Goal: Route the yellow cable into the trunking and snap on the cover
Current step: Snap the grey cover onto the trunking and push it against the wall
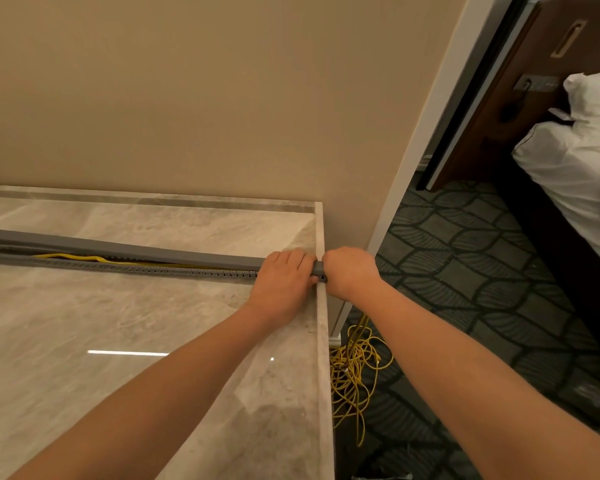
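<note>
The right end of the grey trunking (160, 270) is buried under the left hand (284, 277) and right hand (352, 270), so I cannot tell how the cover (136, 249) sits there, nor what either grip closes on. Away from the hands, the trunking runs off the picture's left edge. The yellow cable (84, 258) shows only in a short open stretch of the trunking; the rest is hidden under the cover. Below the trunking's end, the tabletop (323, 393) edge hides part of the cable heap (354, 368) on the floor.
</note>
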